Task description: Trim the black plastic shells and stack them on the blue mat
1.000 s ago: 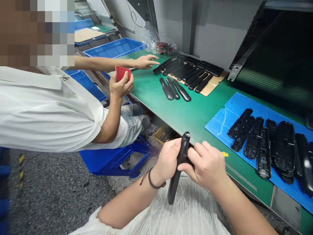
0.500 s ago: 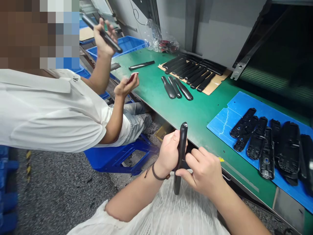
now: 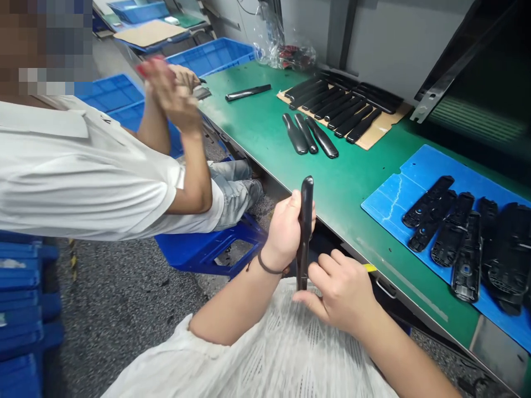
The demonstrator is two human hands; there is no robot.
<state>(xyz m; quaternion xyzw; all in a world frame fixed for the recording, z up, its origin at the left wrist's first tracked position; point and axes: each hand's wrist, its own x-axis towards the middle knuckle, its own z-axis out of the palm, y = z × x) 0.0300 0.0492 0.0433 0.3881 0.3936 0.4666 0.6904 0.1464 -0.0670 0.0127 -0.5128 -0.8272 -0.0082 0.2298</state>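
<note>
While the left hand [image 3: 285, 235] is clasping a slender, glossy black plastic shell [image 3: 306, 232] upright with curled fingers, the right hand [image 3: 338, 293] is hovering just beside its lower end, fingers loosely spread, above a white openwork knit top [image 3: 290, 342], near a smooth green workbench [image 3: 332, 193].

Even, bright indoor lighting with soft, faint shadows; pale glare across the green surface [image 3: 257, 121]. Wide-angle bending toward the frame edges; a co-worker's raised hands [image 3: 168, 91] are motion-blurred; a pixelated block [image 3: 41, 44] covers the upper left.
</note>
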